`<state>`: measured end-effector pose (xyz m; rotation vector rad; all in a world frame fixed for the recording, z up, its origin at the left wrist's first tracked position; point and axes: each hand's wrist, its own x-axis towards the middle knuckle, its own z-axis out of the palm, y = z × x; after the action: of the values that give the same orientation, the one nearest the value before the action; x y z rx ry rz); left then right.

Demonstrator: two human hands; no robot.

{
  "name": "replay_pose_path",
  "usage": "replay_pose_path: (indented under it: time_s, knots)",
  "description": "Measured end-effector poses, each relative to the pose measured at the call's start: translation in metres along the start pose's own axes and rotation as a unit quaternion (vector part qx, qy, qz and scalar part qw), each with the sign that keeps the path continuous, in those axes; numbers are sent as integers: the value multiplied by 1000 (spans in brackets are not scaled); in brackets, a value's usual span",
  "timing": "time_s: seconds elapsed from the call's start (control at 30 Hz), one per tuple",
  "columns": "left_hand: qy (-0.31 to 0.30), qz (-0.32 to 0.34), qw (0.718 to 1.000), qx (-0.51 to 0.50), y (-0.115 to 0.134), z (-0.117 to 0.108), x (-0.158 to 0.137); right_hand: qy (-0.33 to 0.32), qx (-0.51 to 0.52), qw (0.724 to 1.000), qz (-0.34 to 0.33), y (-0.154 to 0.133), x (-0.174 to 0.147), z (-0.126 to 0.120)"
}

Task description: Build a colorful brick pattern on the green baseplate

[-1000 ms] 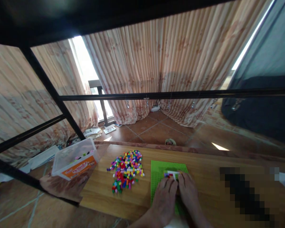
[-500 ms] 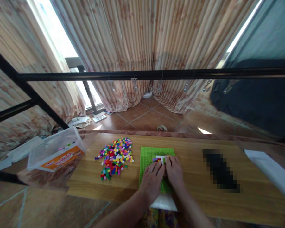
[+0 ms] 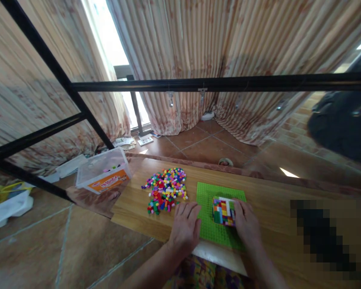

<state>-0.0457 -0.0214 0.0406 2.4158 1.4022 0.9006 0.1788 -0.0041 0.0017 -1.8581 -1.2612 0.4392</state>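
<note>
A block of multicoloured building bricks (image 3: 223, 211) sits on the green baseplate (image 3: 206, 196). My right hand (image 3: 248, 222) grips the block by its right side, fingers curved along that edge and covering part of it. Left of the baseplate, my left hand (image 3: 184, 226) hovers low over the table by the near right edge of a loose brick pile (image 3: 168, 186). Its fingers are bent a little and slightly apart, with no brick visible in them; the fingertips are partly hidden.
A clear plastic box (image 3: 104, 170) with an orange label stands left of the wooden table (image 3: 132, 204). A pixelated dark object (image 3: 325, 237) lies on the right. White paper (image 3: 219, 257) shows under the baseplate's near edge. A black metal rail (image 3: 180, 85) crosses beyond.
My left hand has left the brick block and moved left towards the loose pile, uncovering the block's top. My right hand stays at the block's right side. The whole view has turned left.
</note>
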Motion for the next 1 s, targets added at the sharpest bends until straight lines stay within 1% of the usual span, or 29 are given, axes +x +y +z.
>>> replay_pose_path:
  time_s: [0.1, 0.2, 0.3, 0.4, 0.53, 0.63, 0.83, 1.0]
  knots:
    - [60, -71, 994, 54, -27, -23, -5, -7, -17, 1000, 7, 1, -1, -2]
    - [98, -115, 983, 104, -52, -45, -13, -7, -29, 999, 22, 0, -3, -4]
    - [107, -145, 977, 115, -70, -63, -27, -8, -35, 999, 32, 0, -4, -5]
    - [107, -176, 972, 113, -80, -72, -46, -8, -50, 998, 29, 3, -5, -6]
    - [88, -228, 962, 119, -85, -70, -63, -9, -67, 997, 31, 6, -4, -7]
    - [69, -250, 959, 116, -87, -67, -63, -14, -70, 997, 36, 5, -4, -7]
    - [72, -232, 964, 104, -92, -60, -52, -13, -85, 995, 41, 7, -4, -8]
    - [76, -225, 968, 79, -90, -48, -44, -15, -82, 996, 38, 8, -3, -7]
